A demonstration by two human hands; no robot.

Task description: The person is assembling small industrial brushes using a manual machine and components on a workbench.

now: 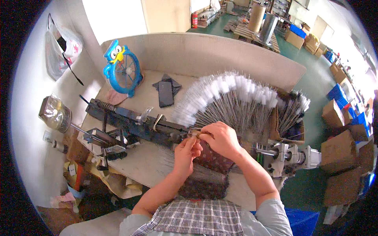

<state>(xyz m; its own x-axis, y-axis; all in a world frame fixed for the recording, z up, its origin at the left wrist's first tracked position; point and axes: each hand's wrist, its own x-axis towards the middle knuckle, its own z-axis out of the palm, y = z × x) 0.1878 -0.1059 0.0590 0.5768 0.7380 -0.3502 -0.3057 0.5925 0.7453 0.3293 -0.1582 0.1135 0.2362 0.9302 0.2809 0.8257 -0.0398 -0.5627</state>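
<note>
My left hand (186, 154) and my right hand (221, 138) meet at the inner end of a long dark metal bar fixture (136, 122). Fingers of both are closed in a pinch around something small, which they mostly hide. Just beyond them a wide fan of thin wire-stemmed brushes (232, 104) with white bristle ends lies on the bench. Under my hands is a dark reddish patterned cloth (212, 159). A pale band (157, 122) is looped around the bar to the left of my fingers.
A blue bird-shaped fan (125, 72) and a dark phone (165, 94) stand and lie on the bench (153, 74). At right are a motor-driven shaft (283, 155) and a box of dark brushes (291, 114). A lamp (56, 114) reaches in at left; a low partition (220, 53) borders the back.
</note>
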